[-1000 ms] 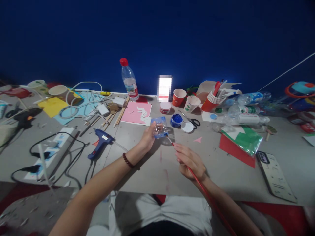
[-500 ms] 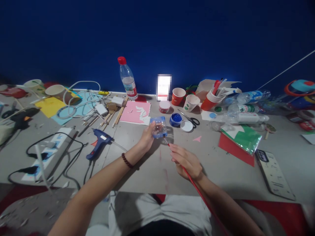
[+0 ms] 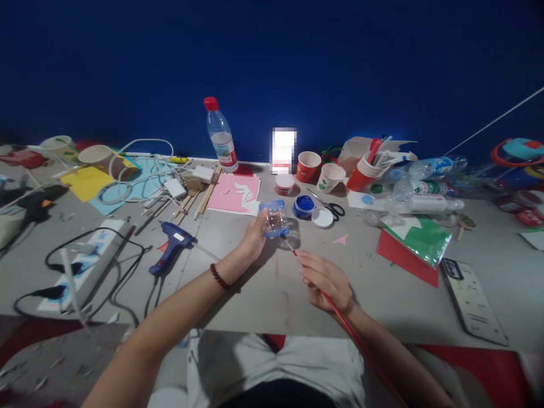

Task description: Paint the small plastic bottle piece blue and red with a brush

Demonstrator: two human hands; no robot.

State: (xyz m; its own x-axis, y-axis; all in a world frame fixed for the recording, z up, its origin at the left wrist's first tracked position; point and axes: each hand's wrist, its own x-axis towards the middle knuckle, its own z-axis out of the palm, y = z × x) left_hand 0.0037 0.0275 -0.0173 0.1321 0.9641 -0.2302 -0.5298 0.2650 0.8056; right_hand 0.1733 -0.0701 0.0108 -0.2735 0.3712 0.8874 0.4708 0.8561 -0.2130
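The left hand grips a clear plastic piece with blue edges above the grey table; the right hand is closed around a red paintbrush, tip at the piece's lower edge. Beyond, 1 open paint jar sits beside 1 white lid.

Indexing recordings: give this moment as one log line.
left hand: holds clear plastic piece | right hand: holds red brush | blue paint jar: open

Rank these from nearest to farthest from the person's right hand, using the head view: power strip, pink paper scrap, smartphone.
1. Pink paper scrap: just beyond the right hand.
2. Smartphone: off to the right.
3. Power strip: well to the left.
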